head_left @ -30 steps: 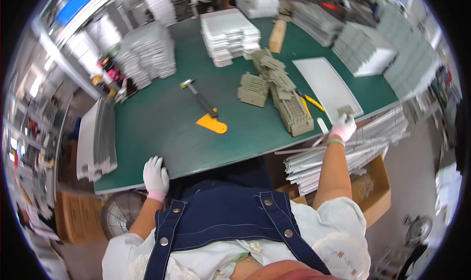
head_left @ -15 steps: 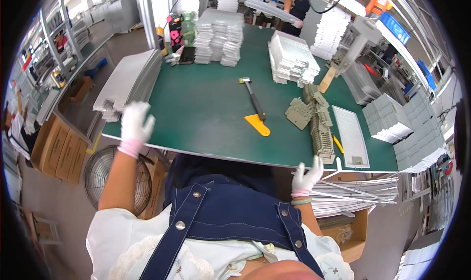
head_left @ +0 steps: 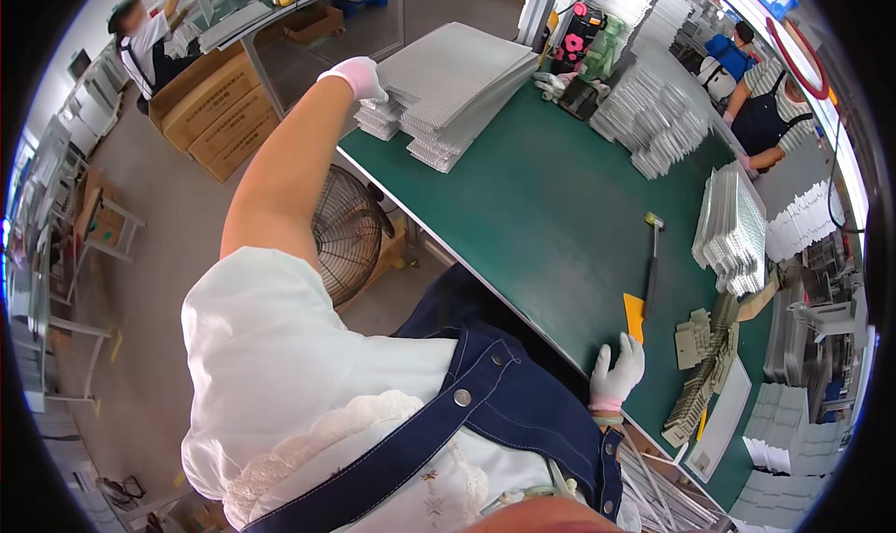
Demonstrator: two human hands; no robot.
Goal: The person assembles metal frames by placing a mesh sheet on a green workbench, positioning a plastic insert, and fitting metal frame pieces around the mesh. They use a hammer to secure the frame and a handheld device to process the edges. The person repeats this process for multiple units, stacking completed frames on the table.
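Observation:
My left hand, in a white glove with a pink cuff, reaches to the near left corner of a stack of grey-white mesh-patterned panels. It touches the stack's edge; its fingers are mostly hidden, so I cannot tell whether they grip a panel. My right hand, also gloved, is open with fingers apart at the table's front edge, holding nothing. Just beyond it lie a yellow scraper and a hammer with a dark handle. To its right are a row of olive-beige plastic pieces and a flat white panel.
The green table carries more panel stacks at the back and a white stack on the right. A floor fan stands below the front edge. Cardboard boxes are at left. A co-worker stands beyond the table.
My view has swung left, so the table now runs diagonally. My left arm has stretched out to the panel stack. My right hand has come onto the table's edge, still open.

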